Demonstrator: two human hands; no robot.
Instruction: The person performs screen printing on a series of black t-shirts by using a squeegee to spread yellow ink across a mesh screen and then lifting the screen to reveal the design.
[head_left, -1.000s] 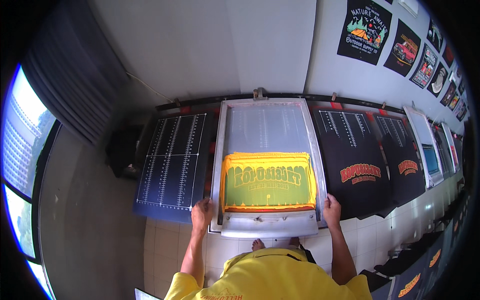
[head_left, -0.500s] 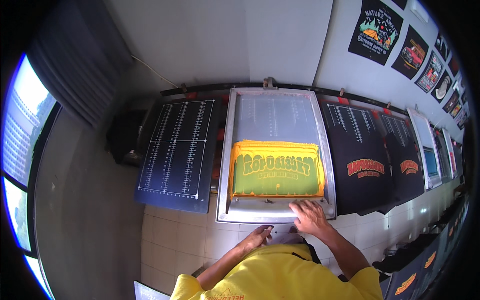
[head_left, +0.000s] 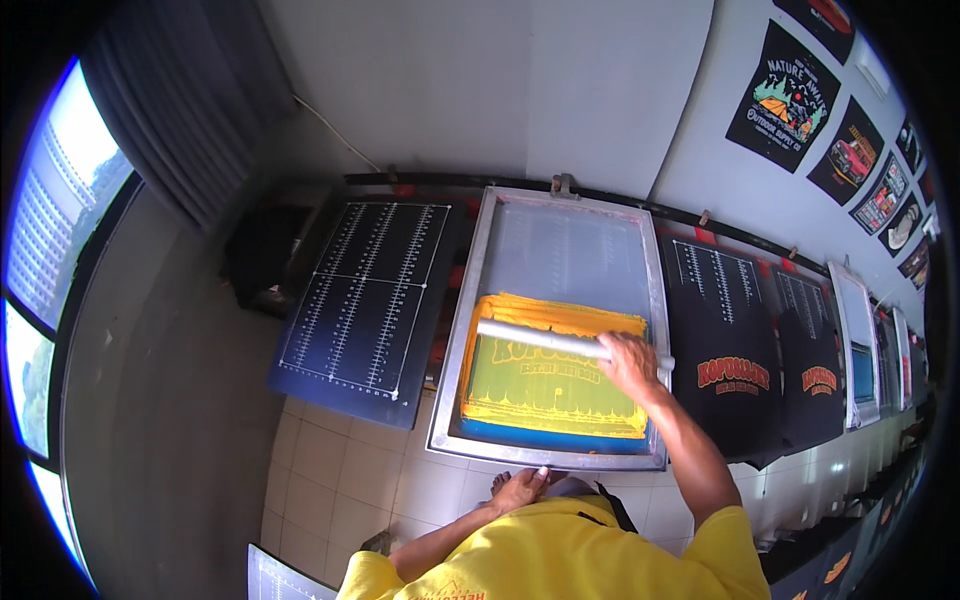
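Observation:
A screen-printing frame (head_left: 655,270) with a silver metal rim lies in front of me. Thick yellow ink (head_left: 545,408) covers the lower half of its mesh, over stencil lettering. My right hand (head_left: 630,365) grips a squeegee (head_left: 545,337) with a silver bar near its right end. The squeegee lies crosswise over the upper part of the inked area, tilted slightly down to the right. At the frame's near edge, my left hand (head_left: 522,490) is closed with the thumb against the rim; its fingers are partly hidden.
A dark printing board (head_left: 362,300) with white ruled lines stands to the left. On the right, black shirts (head_left: 725,375) with red-and-yellow prints lie on boards, with further frames (head_left: 855,345) beyond. A hinge clamp (head_left: 562,186) sits on the rear rail. Another ruled board (head_left: 280,578) shows at lower left.
My right hand has moved the squeegee from the frame's near end away from me, onto the inked area. A blue strip now shows at the near end. The view has shifted slightly.

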